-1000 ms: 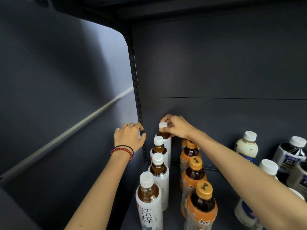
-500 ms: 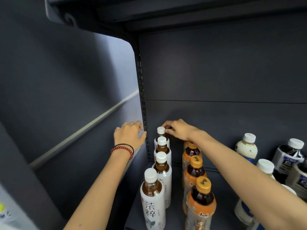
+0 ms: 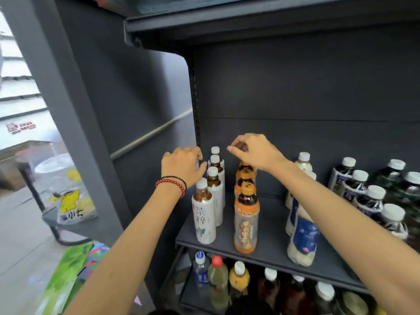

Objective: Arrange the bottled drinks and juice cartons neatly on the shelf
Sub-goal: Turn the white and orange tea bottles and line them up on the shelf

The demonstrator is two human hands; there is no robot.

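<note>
Four white-labelled tea bottles [image 3: 203, 217] in an upright file at the left end of the grey shelf [image 3: 272, 226], orange-capped tea bottles [image 3: 246, 219] filed just beside on the right. Left hand [image 3: 181, 165] loosely curled, holding nothing, close beside the white-labelled file; right hand [image 3: 256, 151] above the rear of the orange-capped file, fingertips drawn together, perhaps pinching a cap, cannot tell.

Left hand [image 3: 181, 167], right hand [image 3: 256, 152], seemingly empty
</note>
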